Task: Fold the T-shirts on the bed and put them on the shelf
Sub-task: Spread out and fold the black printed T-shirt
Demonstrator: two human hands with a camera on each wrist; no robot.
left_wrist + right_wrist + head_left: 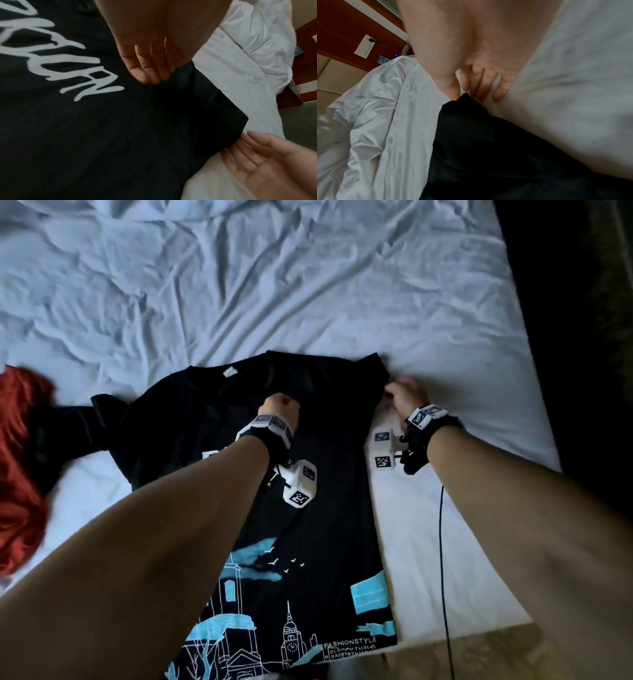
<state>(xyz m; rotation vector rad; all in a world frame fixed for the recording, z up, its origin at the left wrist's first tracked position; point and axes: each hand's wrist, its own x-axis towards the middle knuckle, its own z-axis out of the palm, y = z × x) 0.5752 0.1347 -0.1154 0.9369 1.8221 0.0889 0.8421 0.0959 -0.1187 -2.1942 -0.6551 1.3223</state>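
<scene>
Red fabric [19, 460] lay at the left edge of the frame on the white sheet [308, 285] of the bed. We saw the black T-shirt [329, 535] spread at centre, its right side folded inward, city print at the bottom. Our left hand [279, 409] rested straight-fingered on the shirt's chest, gripping nothing. Right of it, our right hand [406, 395] touched the shirt's folded shoulder corner, thumb and fingers loosely extended; whether they pinched cloth we could not tell.
</scene>
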